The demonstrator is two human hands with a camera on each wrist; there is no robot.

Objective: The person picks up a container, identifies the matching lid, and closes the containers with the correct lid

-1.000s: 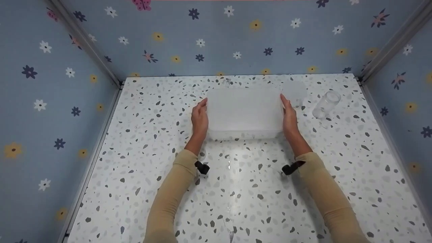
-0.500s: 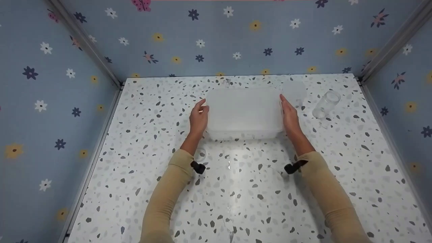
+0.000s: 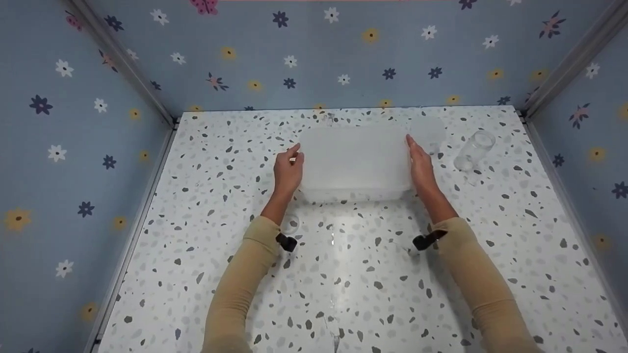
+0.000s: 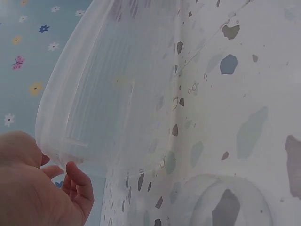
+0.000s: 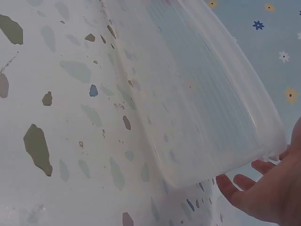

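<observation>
A translucent white plastic box (image 3: 355, 157) with a lid stands toward the back of the speckled table, between both hands. At its left side, my left hand (image 3: 288, 171) has bent fingers against the rim; the left wrist view shows the thumb and a curled finger at the lid's edge. Along the opposite side lies my right hand (image 3: 422, 169), its fingers fairly straight in the head view. In the right wrist view those fingers (image 5: 228, 186) reach to the lid's edge, slightly bent. Ribbed walls of the box (image 4: 108, 94) show in the left wrist view. Its contents cannot be made out.
A clear jar (image 3: 474, 151) lies tilted at the right. Behind the right hand is a clear flat round piece (image 3: 428, 130). A clear round thing (image 3: 290, 224) sits beside the left wrist. Flower-patterned walls (image 3: 314, 54) enclose the table's back and sides.
My left hand has shifted slightly left and its fingers have bent more at the box's rim. The right wrist has moved a little outward. The box has stayed nearly in place.
</observation>
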